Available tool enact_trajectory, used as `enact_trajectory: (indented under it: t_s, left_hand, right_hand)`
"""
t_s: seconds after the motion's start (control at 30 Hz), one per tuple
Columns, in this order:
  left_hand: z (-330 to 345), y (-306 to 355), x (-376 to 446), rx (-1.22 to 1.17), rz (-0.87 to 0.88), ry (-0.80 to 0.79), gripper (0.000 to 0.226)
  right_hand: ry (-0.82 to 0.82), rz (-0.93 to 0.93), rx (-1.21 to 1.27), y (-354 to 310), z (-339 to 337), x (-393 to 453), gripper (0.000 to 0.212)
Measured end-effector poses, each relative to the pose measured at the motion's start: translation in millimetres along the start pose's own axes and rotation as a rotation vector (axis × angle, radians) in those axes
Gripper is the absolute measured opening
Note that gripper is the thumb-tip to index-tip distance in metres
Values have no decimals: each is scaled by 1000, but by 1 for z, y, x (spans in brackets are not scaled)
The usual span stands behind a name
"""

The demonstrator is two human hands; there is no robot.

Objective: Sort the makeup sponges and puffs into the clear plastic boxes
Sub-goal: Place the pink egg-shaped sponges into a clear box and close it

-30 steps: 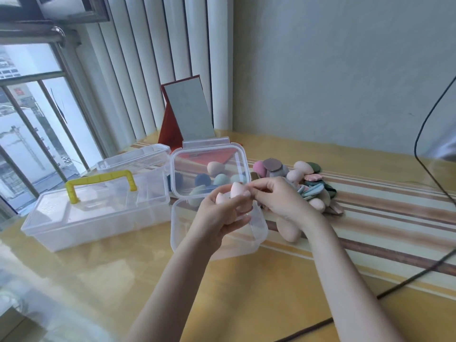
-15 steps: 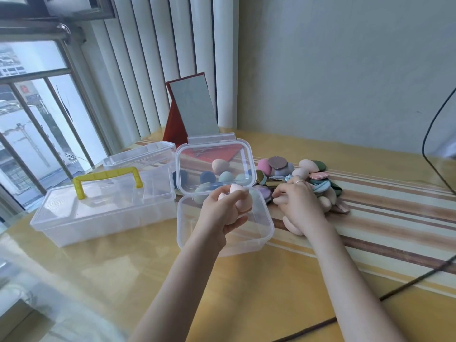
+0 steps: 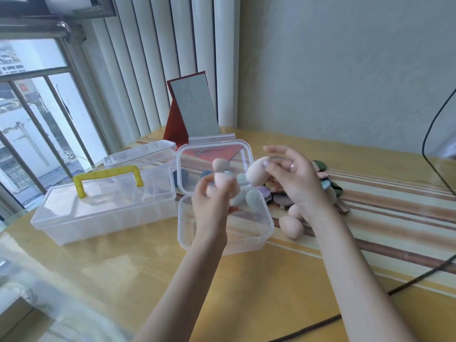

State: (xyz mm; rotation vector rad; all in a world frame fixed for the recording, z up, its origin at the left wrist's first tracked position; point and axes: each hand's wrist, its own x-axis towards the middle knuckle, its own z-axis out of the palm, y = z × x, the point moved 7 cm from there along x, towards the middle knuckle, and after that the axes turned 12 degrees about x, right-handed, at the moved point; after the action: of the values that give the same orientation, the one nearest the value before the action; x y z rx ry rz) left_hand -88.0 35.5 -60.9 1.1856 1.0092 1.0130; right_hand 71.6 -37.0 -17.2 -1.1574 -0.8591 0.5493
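Pink foam was in both of the person's hands. The left hand [image 3: 212, 201] held a grip curled round a pale pink sponge [image 3: 223, 183], raised above the open small clear box [image 3: 267, 225], whose upright lid [image 3: 214, 166] stood behind it. The right hand [image 3: 293, 178] pinched a second, larger pink sponge [image 3: 256, 172] between thumb and fingertips, lifted over the pile of sponges and puffs [image 3: 320, 186] on the striped runner of the surface [image 3: 123, 262]; its remaining fingers were spread and blurred.

More sponges, blue and greenish, showed through the lid and box wall, and two loose pink ones [image 3: 293, 227] lay just beside the box on its right. A larger closed box with a yellow handle [image 3: 108, 178] stood to the left.

Judging by their look, the sponges would be very light, soft and springy, neither fragile nor slippery. A loose pinch across the broad rounded belly should hold one; a hard squeeze would only deform it and might let it spring away on release. The flat puffs in the pile looked thin and floppy, best taken by an edge or slid off the stack, several at once if stacked.

No brand, label or readable writing appeared on the boxes, sponges or the red-backed mirror [image 3: 195, 109].
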Motion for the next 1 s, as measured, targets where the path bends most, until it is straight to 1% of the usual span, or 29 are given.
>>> enact_trajectory:
  t_s: [0.03,0.07,0.1,0.13,0.17,0.23,0.27,0.3,0.33,0.37,0.4,0.47,0.53,0.67,0.77,0.8,0.9,1.0]
  left_hand:
    - [-9,8,-3,-37,90,73,16]
    - [-19,18,-7,-59,193,127,16]
    - [-28,28,-7,-44,298,146,16]
    - [-36,37,-7,10,399,119,17]
    - [-42,44,-2,122,483,55,18]
    - [-50,47,12,491,592,-96,20]
    - [-54,43,18,661,621,-144,21]
    - [-59,36,23,763,634,-165,23]
    - [-65,30,25,773,629,-149,26]
    - [-70,24,25,702,603,-98,27]
    - [-76,19,25,584,564,-26,26]
    - [-86,8,22,378,498,119,22]
    - [-90,2,21,274,452,169,20]
    - [-93,3,19,210,468,189,19]
    - [-90,6,17,176,505,151,20]
    - [-89,7,17,207,519,145,21]
    - [-89,6,24,355,529,107,22]
    - [-89,5,28,443,545,49,23]
  right_hand:
    - [-67,54,-27,2,12,-4,22]
    - [-132,108,-105,7,22,-9,20]
    - [-192,162,-191,13,31,-15,17]
    - [-243,207,-272,18,39,-20,14]
    - [-284,240,-351,23,45,-24,12]
    - [-343,239,-511,28,55,-28,11]
    - [-377,238,-554,29,62,-30,11]
    - [-415,250,-561,31,69,-33,12]
    - [-450,273,-561,34,76,-36,14]
    - [-473,293,-566,37,84,-39,16]
    - [-480,303,-570,40,90,-40,19]
    - [-450,283,-548,45,104,-41,22]
    - [-395,223,-573,49,117,-38,22]
    - [-295,125,-662,51,129,-37,10]
    - [-211,52,-773,46,125,-34,9]
    - [-218,57,-770,47,124,-33,9]
    - [-327,113,-704,53,130,-34,8]
    - [-362,136,-693,55,131,-33,22]
